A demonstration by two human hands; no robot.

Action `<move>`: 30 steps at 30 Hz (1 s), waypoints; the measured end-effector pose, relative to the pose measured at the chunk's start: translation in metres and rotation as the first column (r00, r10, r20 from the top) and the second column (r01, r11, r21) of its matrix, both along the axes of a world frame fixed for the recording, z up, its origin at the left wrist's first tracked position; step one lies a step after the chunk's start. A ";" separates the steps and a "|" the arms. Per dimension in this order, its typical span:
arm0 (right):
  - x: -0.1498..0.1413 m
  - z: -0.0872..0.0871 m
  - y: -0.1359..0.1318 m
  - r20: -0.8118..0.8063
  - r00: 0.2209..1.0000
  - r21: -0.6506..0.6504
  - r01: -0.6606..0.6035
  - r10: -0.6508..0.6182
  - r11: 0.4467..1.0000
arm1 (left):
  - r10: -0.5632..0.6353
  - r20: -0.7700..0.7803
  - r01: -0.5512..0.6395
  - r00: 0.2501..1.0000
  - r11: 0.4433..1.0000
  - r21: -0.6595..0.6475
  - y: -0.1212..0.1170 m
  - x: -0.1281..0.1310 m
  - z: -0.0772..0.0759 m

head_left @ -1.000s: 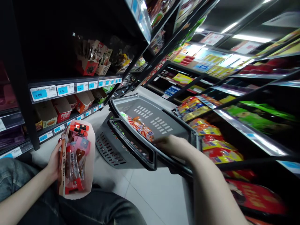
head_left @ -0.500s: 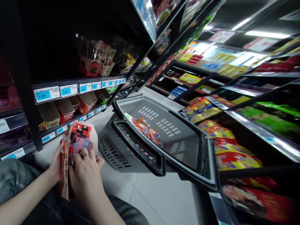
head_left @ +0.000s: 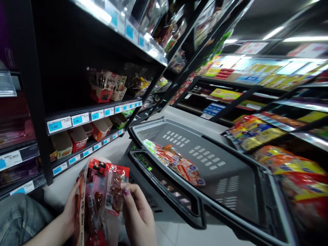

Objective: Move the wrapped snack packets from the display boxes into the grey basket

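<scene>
My left hand (head_left: 68, 213) grips an open cardboard display box (head_left: 81, 201) by its left side; some of its fingers are hidden behind the box. Inside are several red and clear snack packets (head_left: 96, 201). My right hand (head_left: 139, 212) pinches one clear snack packet (head_left: 114, 189) with a red top between thumb and fingers, at the box's right edge. Dark reddish-brown pieces show through its film. Just right of this hand stands a grey shopping basket (head_left: 230, 164), tilted in view, with orange, white and green snack packets (head_left: 176, 162) inside.
At left, a dark shelf (head_left: 84, 111) with price tags carries small boxes (head_left: 101, 94) of packets. Below it sit several cartons (head_left: 78, 136). Across the aisle, shelves (head_left: 302, 135) hold bright bagged snacks (head_left: 299, 174). The basket's black handle (head_left: 166, 189) lies along its near side.
My right hand has come out of the box and moved right, now pinching a clear packet. The view has tilted upward a little, and the basket appears nearer.
</scene>
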State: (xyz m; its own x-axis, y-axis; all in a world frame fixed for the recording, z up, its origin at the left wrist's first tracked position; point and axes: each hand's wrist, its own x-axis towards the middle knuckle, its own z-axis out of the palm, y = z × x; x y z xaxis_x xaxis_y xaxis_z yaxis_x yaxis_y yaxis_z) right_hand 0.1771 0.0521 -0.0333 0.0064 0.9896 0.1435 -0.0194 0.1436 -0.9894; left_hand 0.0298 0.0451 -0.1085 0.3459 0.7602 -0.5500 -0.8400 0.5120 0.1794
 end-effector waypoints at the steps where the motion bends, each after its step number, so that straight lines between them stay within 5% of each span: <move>1: 0.000 -0.005 0.001 -0.098 0.995 -0.067 -0.021 0.014 0.998 | 0.002 -0.003 -0.002 1.000 1.000 0.009 0.000 0.000 -0.001; 5: -0.002 -0.024 0.004 -0.405 0.908 -0.152 -0.187 0.111 0.971 | 0.000 -0.010 0.001 1.000 0.999 0.043 0.001 0.000 -0.005; 10: -0.006 -0.030 0.005 -0.491 0.861 -0.130 -0.228 0.137 0.965 | 0.037 -0.016 -0.035 0.999 0.996 0.084 0.001 -0.001 -0.008; 16: -0.007 -0.010 0.000 -0.425 0.888 -0.143 -0.261 0.179 0.955 | 0.071 -0.072 -0.066 0.995 0.995 0.071 0.001 -0.005 -0.006; 24: -0.008 -0.012 -0.001 -0.409 0.896 -0.125 -0.241 0.171 0.962 | 0.051 -0.089 -0.044 0.995 0.996 0.084 0.001 -0.006 -0.002; 27: -0.007 -0.010 0.000 -0.327 0.931 -0.018 -0.175 0.160 0.984 | 0.087 -0.091 -0.081 0.992 0.995 0.061 0.002 -0.007 -0.004; 30: -0.003 -0.005 0.000 -0.084 0.981 0.253 -0.147 0.173 0.956 | 0.110 -0.055 -0.107 0.992 0.992 0.060 0.002 -0.007 -0.009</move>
State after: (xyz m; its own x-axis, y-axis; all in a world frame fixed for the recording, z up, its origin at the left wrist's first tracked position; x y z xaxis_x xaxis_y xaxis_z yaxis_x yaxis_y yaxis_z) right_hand 0.1742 0.0520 -0.0385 -0.1216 0.9137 0.3877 -0.1631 0.3669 -0.9158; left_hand 0.0224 0.0476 -0.1171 0.2282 0.8219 -0.5219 -0.8775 0.4059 0.2554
